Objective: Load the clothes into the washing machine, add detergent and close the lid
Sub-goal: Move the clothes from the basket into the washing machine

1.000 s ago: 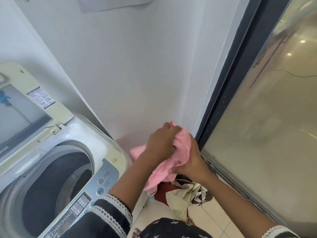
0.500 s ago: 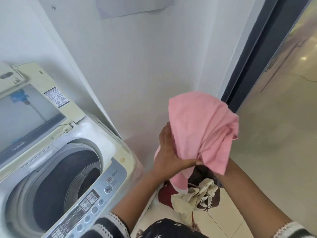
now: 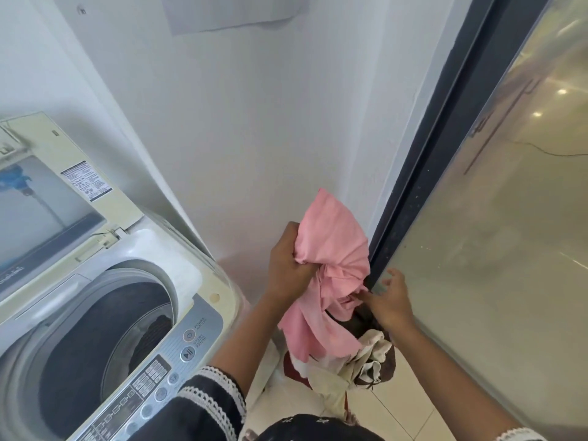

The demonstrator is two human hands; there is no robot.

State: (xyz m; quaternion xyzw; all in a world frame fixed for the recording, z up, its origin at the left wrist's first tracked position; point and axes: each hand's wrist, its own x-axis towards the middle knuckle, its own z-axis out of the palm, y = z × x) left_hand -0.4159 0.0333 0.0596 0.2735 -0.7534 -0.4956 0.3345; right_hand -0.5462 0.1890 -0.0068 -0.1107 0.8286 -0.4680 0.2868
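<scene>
A pink garment (image 3: 331,249) hangs bunched in front of the wall corner, right of the washing machine (image 3: 197,281). My left hand (image 3: 288,262) grips it in a fist near its upper part. My right hand (image 3: 389,300) is just right of the cloth with fingers spread, its fingertips touching a lower fold. The top-loading machine stands at the left with its lid (image 3: 47,198) raised and its drum (image 3: 95,345) open; something dark lies inside. Below the pink garment lies a heap of cream and brown clothes (image 3: 369,361).
The machine's control panel (image 3: 178,354) faces me along its front edge. A dark-framed glass door (image 3: 477,249) fills the right side. White walls meet in a corner behind the hands. Something red (image 3: 289,361) shows under the heap, on the tiled floor (image 3: 397,405).
The pink garment, lifted and draped over my right hand half a second ago, has come down. My left hand now bunches it and my right hand has slipped out from under it.
</scene>
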